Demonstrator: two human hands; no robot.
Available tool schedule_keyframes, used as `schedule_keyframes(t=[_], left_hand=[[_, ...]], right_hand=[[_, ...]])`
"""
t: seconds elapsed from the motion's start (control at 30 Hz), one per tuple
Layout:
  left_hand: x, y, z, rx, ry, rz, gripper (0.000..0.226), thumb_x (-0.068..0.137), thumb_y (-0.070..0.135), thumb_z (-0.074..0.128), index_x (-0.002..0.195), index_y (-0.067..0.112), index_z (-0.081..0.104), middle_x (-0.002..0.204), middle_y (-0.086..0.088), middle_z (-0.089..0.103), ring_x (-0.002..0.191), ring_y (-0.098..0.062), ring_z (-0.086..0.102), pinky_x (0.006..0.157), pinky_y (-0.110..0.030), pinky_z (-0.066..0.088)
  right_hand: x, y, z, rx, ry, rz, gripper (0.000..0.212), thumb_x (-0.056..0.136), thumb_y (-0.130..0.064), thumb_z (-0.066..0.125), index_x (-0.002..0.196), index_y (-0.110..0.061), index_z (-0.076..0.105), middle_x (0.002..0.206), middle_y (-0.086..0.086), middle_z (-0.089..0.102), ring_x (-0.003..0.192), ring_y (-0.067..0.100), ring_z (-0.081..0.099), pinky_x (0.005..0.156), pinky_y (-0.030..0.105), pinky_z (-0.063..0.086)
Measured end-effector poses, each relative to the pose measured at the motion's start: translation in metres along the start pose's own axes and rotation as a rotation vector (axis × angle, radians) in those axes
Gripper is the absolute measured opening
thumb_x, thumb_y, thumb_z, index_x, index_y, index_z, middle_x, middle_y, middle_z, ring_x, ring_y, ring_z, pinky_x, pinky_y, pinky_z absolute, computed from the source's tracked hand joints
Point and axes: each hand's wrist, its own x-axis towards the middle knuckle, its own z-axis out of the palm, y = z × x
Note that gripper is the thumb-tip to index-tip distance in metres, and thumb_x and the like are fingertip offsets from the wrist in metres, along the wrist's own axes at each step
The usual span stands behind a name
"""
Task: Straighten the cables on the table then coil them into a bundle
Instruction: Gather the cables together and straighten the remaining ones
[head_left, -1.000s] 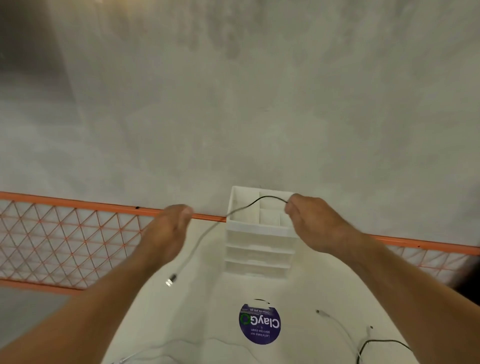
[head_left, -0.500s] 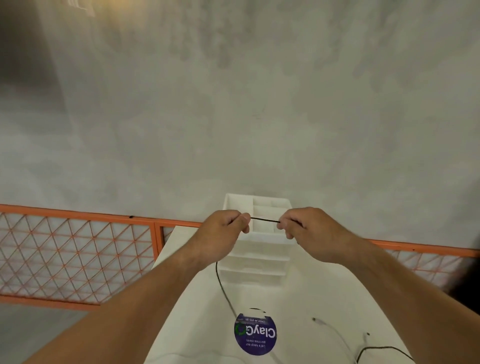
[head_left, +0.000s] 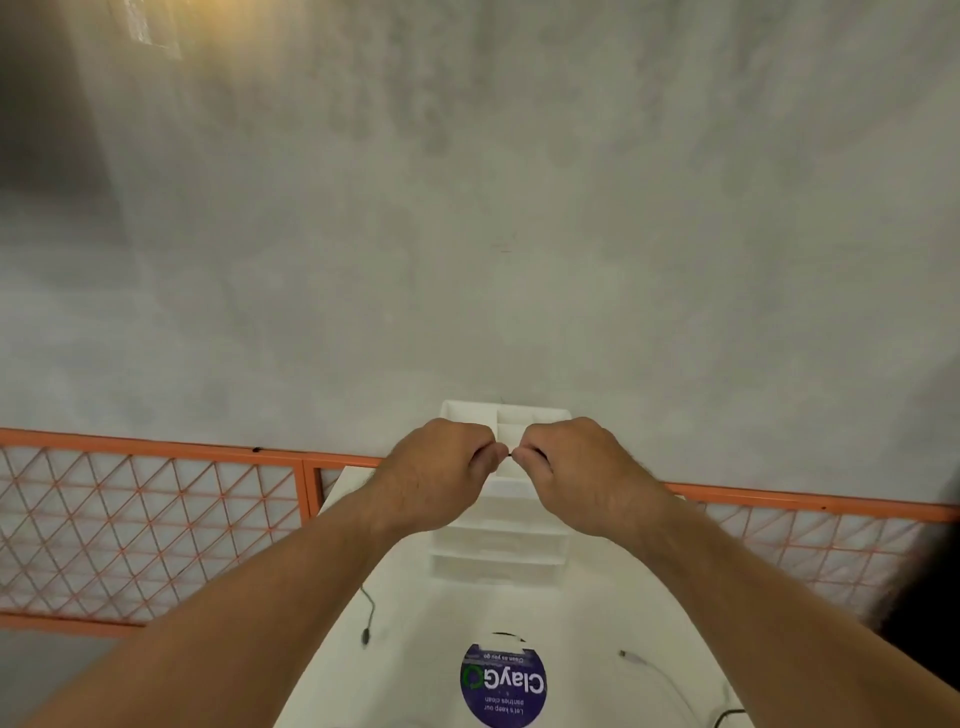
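My left hand (head_left: 436, 475) and my right hand (head_left: 576, 470) are raised side by side above the white table (head_left: 415, 639), fingertips almost touching. Both pinch a thin black cable; only a tiny dark bit shows between them. Its free end with a plug (head_left: 368, 618) hangs below my left forearm. A white cable (head_left: 649, 670) lies on the table at the right, and a black cable (head_left: 727, 716) curls at the lower right edge.
A white tiered drawer organiser (head_left: 498, 551) stands at the table's far end, right under my hands. A round purple sticker (head_left: 503, 686) marks the tabletop. An orange lattice fence (head_left: 156, 519) runs across behind the table, with a grey concrete wall beyond.
My hands have come together from well apart until they nearly touch. The cable span between them shrank, and its plug end now hangs lower under my left arm.
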Motion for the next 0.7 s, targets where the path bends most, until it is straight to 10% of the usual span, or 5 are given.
schedule_keyframes(t=[0.7], left_hand=[[-0.023,-0.105,-0.035,0.199,0.097,-0.269,0.040,0.098,0.047,0.039,0.067,0.025,0.051,0.060,0.003,0.057,0.061,-0.017,0.056,0.058,-0.031,0.046]], right_hand=[[-0.012,0.102,-0.018,-0.078,0.166,0.305,0.040,0.096,-0.034,0.046,0.057,-0.025,0.049,0.067,0.001,0.060,0.065,0.019,0.057,0.058,0.033,0.047]])
